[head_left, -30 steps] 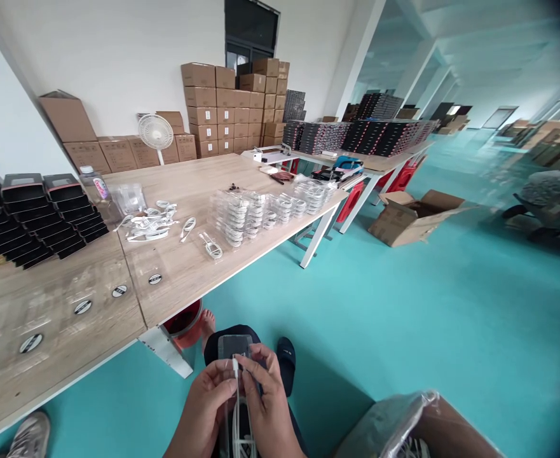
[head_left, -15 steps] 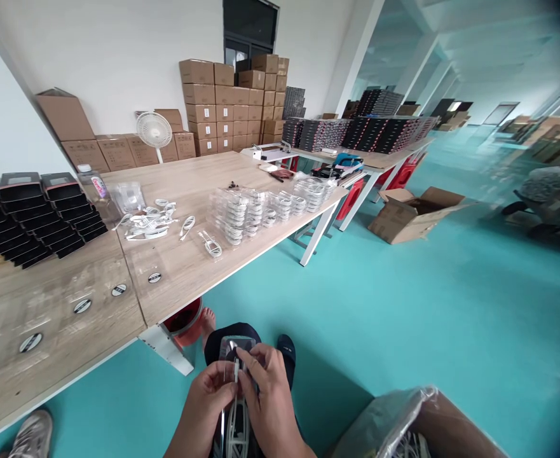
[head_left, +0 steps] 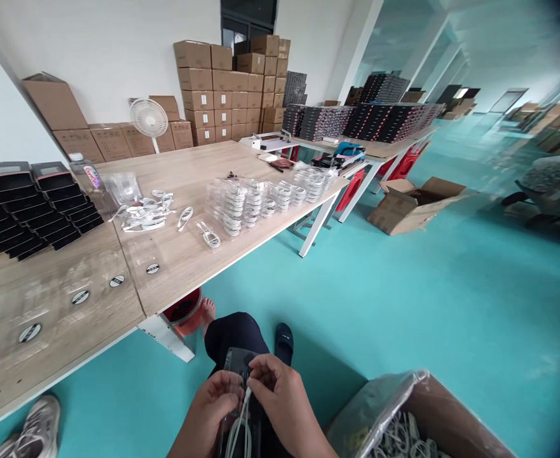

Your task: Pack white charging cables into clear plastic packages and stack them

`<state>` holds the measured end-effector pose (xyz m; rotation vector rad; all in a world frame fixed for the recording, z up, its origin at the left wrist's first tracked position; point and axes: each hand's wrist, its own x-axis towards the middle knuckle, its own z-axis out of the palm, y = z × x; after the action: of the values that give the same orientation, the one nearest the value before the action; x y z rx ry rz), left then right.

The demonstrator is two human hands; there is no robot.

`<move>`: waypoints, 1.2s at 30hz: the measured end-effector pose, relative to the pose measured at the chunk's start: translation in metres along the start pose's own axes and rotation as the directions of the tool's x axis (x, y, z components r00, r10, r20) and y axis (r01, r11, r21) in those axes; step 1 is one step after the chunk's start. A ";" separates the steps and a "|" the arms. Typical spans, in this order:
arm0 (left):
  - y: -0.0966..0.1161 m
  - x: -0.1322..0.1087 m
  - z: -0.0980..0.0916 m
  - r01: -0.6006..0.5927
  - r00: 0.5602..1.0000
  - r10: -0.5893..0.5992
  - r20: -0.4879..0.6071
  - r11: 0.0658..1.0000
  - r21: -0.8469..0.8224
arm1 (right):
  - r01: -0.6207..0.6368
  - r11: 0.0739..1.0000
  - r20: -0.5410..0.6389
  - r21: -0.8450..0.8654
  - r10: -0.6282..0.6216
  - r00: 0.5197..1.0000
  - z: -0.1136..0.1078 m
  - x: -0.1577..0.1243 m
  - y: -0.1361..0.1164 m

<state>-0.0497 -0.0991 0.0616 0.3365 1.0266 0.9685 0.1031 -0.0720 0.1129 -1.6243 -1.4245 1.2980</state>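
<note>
Low over my lap, my left hand [head_left: 207,410] grips the side of a clear plastic tray [head_left: 236,360], thumb across its edge. A white cable [head_left: 239,434] lies coiled in the tray's lower part. Its upper end runs up to my right hand [head_left: 284,395], whose thumb and index finger pinch it near the tray's top. The fingers partly hide the cable's plug. On the table lie a packed cable in a clear tray [head_left: 208,235], a loose bundled cable [head_left: 185,218] and a tangled pile of white cables [head_left: 145,213].
Stacked trays with cables [head_left: 236,207] stand along the table's [head_left: 175,168] front edge. Clear sheets with round labels [head_left: 81,297] lie at left, below black boxes [head_left: 36,207]. At lower right is a lined carton of cables [head_left: 406,439]. A red bucket [head_left: 189,324] sits under the table.
My right hand has shifted right and drawn the cable's end slightly away from my left fingers. The view has tilted down a little, showing more of the carton of cables.
</note>
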 end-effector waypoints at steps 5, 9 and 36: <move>-0.011 0.000 -0.011 -0.139 0.987 0.116 0.113 0.963 0.231 | -0.010 1.000 -0.007 -0.014 0.010 1.000 -0.003 -0.003 -0.003; -0.017 0.000 -0.012 -0.168 0.983 0.135 0.121 0.928 0.333 | -0.045 0.998 0.061 0.036 0.042 0.997 -0.006 -0.004 -0.006; -0.016 0.007 -0.011 -0.168 0.983 0.133 0.124 0.925 0.341 | 0.136 0.980 0.249 -0.144 -0.097 0.964 -0.024 0.024 -0.001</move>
<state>-0.0495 -0.1046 0.0413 0.7631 1.0940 0.8932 0.1233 -0.0451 0.1153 -1.4940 -1.7849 1.3789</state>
